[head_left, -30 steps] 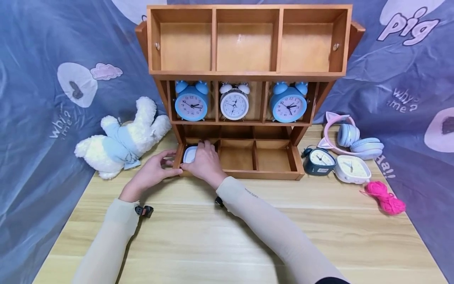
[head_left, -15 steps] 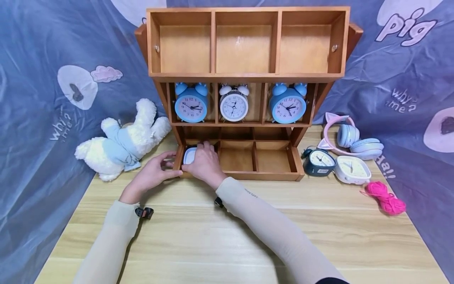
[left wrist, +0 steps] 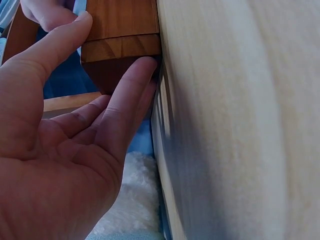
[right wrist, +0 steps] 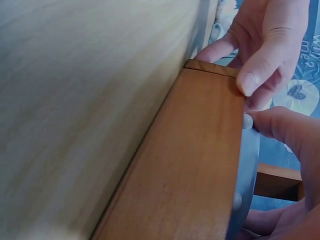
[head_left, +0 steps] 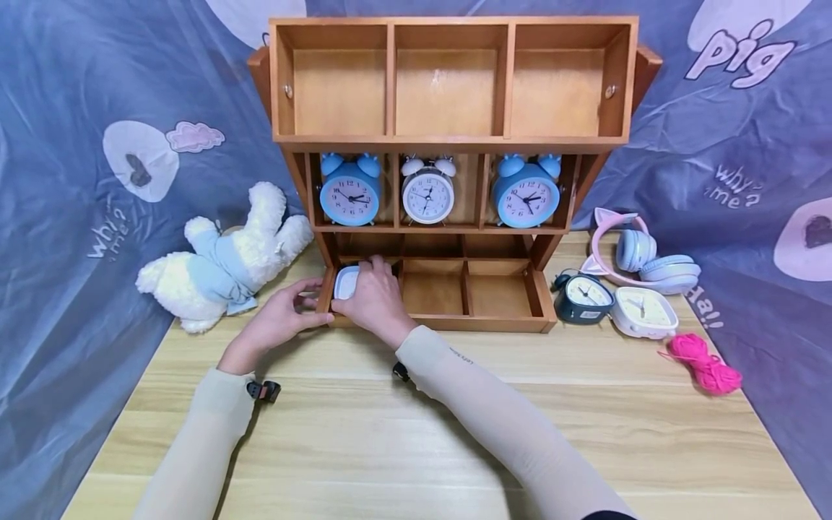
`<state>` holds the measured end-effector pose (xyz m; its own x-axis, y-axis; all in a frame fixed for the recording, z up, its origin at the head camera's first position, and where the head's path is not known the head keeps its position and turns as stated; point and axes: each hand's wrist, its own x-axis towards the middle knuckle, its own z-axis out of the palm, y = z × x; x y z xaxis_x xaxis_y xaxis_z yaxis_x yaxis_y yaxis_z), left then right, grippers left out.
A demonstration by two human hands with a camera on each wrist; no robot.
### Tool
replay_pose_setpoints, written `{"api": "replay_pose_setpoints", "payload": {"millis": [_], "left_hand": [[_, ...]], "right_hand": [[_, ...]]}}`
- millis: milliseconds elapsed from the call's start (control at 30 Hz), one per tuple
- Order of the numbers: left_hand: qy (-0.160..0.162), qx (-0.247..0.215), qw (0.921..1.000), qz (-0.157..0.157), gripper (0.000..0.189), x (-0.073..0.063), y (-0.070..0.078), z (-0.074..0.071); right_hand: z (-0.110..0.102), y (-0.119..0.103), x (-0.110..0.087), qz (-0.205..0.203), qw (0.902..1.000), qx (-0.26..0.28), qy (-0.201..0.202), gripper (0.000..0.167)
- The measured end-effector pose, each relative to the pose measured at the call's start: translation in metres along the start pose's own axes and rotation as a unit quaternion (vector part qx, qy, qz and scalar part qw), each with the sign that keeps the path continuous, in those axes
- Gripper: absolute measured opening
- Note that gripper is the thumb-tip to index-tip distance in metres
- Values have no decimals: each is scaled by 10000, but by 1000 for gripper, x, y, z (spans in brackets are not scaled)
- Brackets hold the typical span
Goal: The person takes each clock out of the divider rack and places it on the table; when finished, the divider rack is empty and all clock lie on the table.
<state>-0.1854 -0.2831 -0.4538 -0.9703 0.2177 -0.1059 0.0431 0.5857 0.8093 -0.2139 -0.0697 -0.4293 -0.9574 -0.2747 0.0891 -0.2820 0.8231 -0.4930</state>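
My right hand (head_left: 378, 295) grips a pale, rounded-square alarm clock (head_left: 345, 282) inside the bottom-left compartment of a brown wooden shelf rack (head_left: 442, 323). Fingers cover the clock's right part. In the right wrist view, the clock's smooth body (right wrist: 248, 160) with small round feet shows behind the front board, the thumb against one foot. My left hand (head_left: 281, 318) holds the rack's lower left front corner. Its thumb lies at the front board's upper edge and its fingers against the side, as the left wrist view shows.
Two blue twin-bell clocks (head_left: 349, 198) and a white one (head_left: 427, 196) stand in the middle row. Right of the rack lie a dark green clock (head_left: 584, 298), a white clock (head_left: 643, 312), cat-ear headphones (head_left: 640, 253) and pink yarn (head_left: 705, 363). A plush toy (head_left: 224, 260) lies left.
The clock in the bottom-left compartment has shifted very slightly under my right hand. My left hand stays at the rack's corner. The head view has tilted a little.
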Motion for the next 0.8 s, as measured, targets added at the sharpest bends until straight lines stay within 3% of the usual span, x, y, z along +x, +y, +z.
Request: {"api": "replay_pose_setpoints", "payload": {"millis": [800], "left_hand": [[-183, -180, 9997, 37, 81, 1, -5, -3]], "right_hand": [[-19, -7, -8, -310, 9988, 311, 204, 91]]}}
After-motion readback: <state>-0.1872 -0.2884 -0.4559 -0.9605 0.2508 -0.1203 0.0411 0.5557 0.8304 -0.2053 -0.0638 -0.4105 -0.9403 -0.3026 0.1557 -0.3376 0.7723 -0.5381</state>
